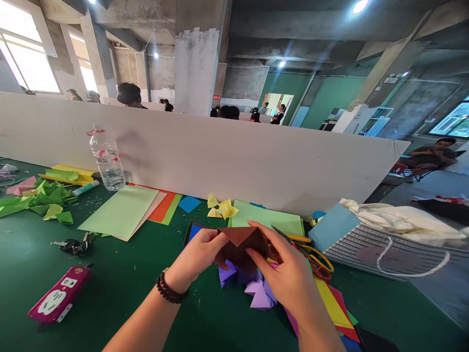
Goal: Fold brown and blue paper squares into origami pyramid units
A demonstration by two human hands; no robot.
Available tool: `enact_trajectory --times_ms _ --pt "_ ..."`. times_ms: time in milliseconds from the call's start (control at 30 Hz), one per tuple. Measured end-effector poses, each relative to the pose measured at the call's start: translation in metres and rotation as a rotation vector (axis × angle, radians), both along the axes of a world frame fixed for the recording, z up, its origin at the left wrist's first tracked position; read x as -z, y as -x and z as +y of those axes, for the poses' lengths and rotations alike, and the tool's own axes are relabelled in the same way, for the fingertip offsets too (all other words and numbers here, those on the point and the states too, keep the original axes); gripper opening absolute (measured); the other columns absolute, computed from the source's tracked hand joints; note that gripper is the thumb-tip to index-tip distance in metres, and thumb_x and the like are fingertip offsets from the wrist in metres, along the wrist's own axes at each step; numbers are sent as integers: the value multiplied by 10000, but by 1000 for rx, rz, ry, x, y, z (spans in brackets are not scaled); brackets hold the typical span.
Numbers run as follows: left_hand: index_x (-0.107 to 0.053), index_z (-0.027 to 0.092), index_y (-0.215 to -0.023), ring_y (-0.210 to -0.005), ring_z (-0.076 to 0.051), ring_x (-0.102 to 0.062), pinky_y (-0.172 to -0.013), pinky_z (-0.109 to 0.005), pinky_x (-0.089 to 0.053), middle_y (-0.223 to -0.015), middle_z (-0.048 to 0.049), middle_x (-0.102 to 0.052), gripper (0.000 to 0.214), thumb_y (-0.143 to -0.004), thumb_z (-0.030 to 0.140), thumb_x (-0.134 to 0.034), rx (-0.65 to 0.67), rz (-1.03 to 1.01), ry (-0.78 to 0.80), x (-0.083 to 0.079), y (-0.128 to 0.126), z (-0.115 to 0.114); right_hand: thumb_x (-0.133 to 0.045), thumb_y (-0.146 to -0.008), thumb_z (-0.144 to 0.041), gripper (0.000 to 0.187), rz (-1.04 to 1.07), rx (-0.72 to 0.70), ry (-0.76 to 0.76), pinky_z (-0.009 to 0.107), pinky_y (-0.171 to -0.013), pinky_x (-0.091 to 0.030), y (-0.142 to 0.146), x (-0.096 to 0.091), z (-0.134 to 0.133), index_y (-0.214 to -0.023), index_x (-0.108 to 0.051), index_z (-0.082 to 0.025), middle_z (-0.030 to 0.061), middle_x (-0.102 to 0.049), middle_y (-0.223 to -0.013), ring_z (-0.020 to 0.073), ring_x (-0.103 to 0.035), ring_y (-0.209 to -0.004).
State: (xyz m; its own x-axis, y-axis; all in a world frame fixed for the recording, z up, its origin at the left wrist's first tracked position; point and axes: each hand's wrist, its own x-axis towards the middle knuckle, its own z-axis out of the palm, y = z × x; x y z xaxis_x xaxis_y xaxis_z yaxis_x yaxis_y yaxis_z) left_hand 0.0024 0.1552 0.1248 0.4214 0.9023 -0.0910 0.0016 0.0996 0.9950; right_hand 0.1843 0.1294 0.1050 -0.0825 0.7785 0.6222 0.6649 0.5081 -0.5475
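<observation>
Paper (pixel 237 252), dark brown, folded into angular flaps | between left hand (pixel 194 256), pinching its left edge, and right hand (pixel 287 264), clamped on its right side | upper edge crosswise; neither hand nearer | over purple folded-paper pieces (pixel 261 294), green tabletop (pixel 205 318)

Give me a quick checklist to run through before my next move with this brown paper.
1. Brown paper held by left hand and right hand: ok, both hold it.
2. Table around the hands uncluttered: not ok, purple folded pieces lie close by.
3. Bottle upright and apart from the hands: ok.
4. Glue stick in sight: ok, lying at left.
5. Creases on the paper's underside sharp: cannot tell, hidden.
</observation>
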Motion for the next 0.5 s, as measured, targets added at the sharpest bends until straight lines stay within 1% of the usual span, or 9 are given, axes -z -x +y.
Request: enact_trajectory --times_ms 100,200,367,500 --pt "-712 130 -914 -690 -125 -613 -647 -235 -530 -799 -43 -651 442 -849 544 -571 36 -37 -62 -1 4 -3 -538 -914 -221 376 -30 -13 -70 340 -825 -588 2 0 0 -1285 -547 -279 69 -656 -1210 225 -655 -1075" --pt "-702 127 -886 -694 -128 -601 -654 -241 -517 -795 -40 -648 488 -826 598 -590 25 -28 -117 3 6 -2 -535 -913 -188 400 -52 -24 -104 336 -832 -586 4 -1 1 -1300 -534 -288 66 -643 -1204 221 -639 -1096" --pt "-648 121 -732 -603 -121 -575 -638 -254 -493 -700 -50 -639 654 -834 735 -446 -22 -64 -55 10 4 3 -475 -920 -96 485 -149 -123 -139 307 -847 -574 2 0 1 -1340 -510 -334 51 -616 -1135 182 -634 -1055" --pt "-608 136 -690 -598 -126 -562 -643 -268 -475 -660 -37 -601 635 -856 720 -424 -48 -54 -66 13 3 4 -421 -903 -40 565 -225 -126 -155 325 -851 -570 1 1 0 -1366 -499 -354 62 -577 -1176 187 -627 -1046"
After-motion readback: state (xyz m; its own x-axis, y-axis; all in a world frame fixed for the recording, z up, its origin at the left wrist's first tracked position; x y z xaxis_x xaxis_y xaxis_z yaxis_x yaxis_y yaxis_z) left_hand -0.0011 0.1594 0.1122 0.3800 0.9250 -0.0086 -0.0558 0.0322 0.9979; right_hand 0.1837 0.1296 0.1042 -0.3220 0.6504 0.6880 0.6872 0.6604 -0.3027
